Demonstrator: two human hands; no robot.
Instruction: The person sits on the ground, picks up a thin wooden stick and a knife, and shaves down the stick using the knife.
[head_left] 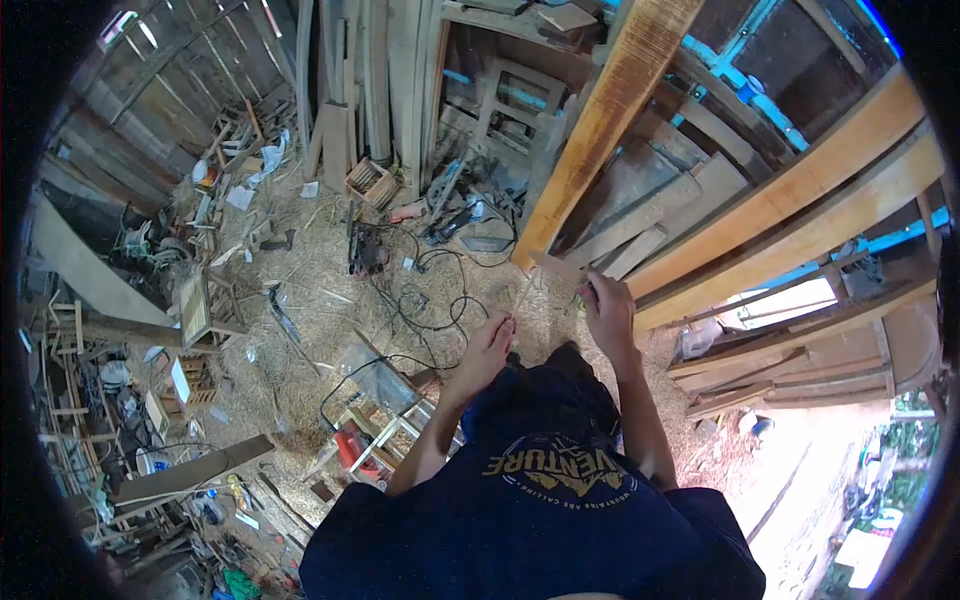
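In front of my body, my left hand is closed, with a thin light stick rising from near its fingertips. To the right, my right hand is closed around the end of a flat, pointed brown piece that looks like a blade or thin strip of wood. The piece points up and left, close to the lower end of a long orange-brown board. The two hands are apart. Exactly how the thin stick is gripped is too small to tell.
Sawdust and shavings cover the floor. Black cables and power tools lie ahead. A red tool is beside a frame at my left. Long curved boards lean at the right; a plank lies at the lower left.
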